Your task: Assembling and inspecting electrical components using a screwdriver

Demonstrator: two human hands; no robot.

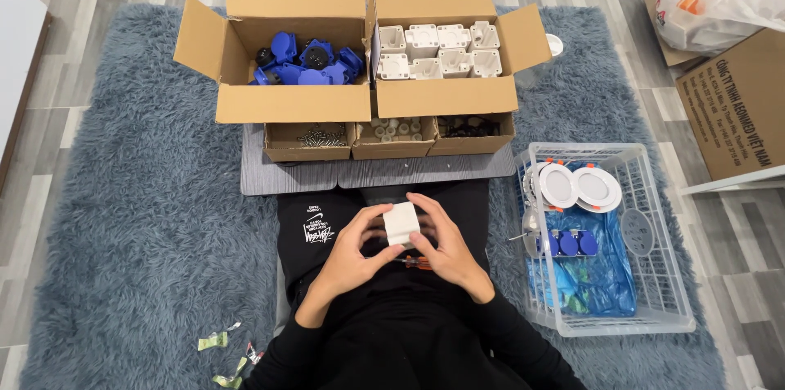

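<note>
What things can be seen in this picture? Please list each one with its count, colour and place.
white square part: one, white, held between both hands
screwdriver: one, orange handle, on the lap
big cardboard boxes: two, brown, open, at the far end of the rug
blue parts: many, blue, in the left big box
white parts: about eight, white, in the right big box
small boxes: three, brown, in front of the big ones
basket: one, white plastic, to the right
round discs: about three, white, in the basket
rug: one, grey-blue, on the floor
left hand: on the part
right hand: on the part
</note>
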